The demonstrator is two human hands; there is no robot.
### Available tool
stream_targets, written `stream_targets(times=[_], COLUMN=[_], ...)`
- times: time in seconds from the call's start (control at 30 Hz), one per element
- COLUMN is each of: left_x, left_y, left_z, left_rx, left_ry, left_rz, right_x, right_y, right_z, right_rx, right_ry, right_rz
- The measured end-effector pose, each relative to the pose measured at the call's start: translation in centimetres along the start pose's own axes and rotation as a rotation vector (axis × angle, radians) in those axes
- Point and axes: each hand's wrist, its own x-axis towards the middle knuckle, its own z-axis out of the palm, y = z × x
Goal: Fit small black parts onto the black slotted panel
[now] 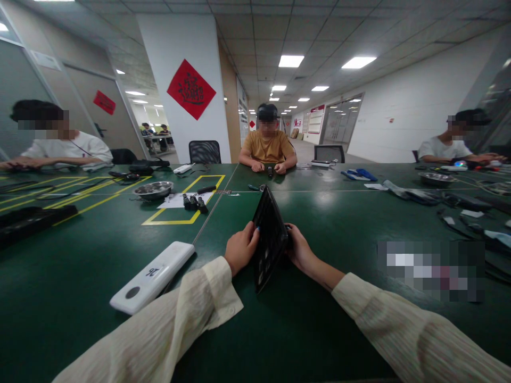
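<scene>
A: Where is the black case (270, 247)?

B: Near the middle of the tabletop's (295, 340) near edge, tilted on end. Its lowest corner points down at the tabletop; touching or just above, I can't tell.

A: And the grip?

B: The left hand (241, 247) grasps it, thumb on the face. The right hand (302, 249) seems to grasp the opposite edge, though its fingertips are hidden.

A: What could go wrong?

B: A slip, I'd judge. It's thin and held by its sides, so if one hand eases, it could pivot and knock that low corner. The shapes in its face are too dark to read; if any are loose, tipping could spill them.

A: Anything in the way?

B: The white device (154, 277), left along the near edge, just beside the left sleeve (191, 308). A wide sweep could shove it. The black clips (194, 203) and metal bowl (154, 195), nearer the far edge, worry me less.
</scene>
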Motion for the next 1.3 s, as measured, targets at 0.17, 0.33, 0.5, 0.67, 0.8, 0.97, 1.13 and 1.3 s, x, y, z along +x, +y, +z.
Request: stream_targets(times=[0.17, 0.33, 0.5, 0.67, 0.8, 0.97, 1.13, 1.3], left_x=[0.01, -0.04, -0.14, -0.05, -0.03, -0.06, 0.13, 0.14], left_y=[-0.2, -0.31, -0.31, -0.22, -0.21, -0.21, -0.25, -0.29], left_z=[0.04, -0.02, 0.01, -0.19, -0.25, -0.17, -0.13, 0.06], left_rx=[0.048, 0.121, 0.164, 0.129, 0.097, 0.102, 0.062, 0.039], left_ry=[0.011, -0.001, -0.009, -0.016, -0.027, -0.021, -0.066, -0.071], left_rz=[0.05, 0.051, 0.059, 0.079, 0.071, 0.071, 0.044, 0.004], right_x=[-0.15, -0.2, 0.04, -0.16, -0.28, -0.28, -0.18, -0.15], right_y=[-0.06, -0.05, 0.05, -0.12, -0.17, -0.19, -0.15, -0.04], right_z=[0.01, 0.0, 0.07, 0.18, 0.16, 0.11, 0.04, 0.02], right_rx=[0.004, 0.009, 0.022, 0.018, 0.006, -0.014, -0.016, 0.001], right_ry=[0.005, -0.013, -0.003, 0.001, 0.013, 0.003, -0.012, -0.005], right_rz=[0.001, -0.005, -0.004, 0.005, 0.004, 0.007, 0.004, -0.006])
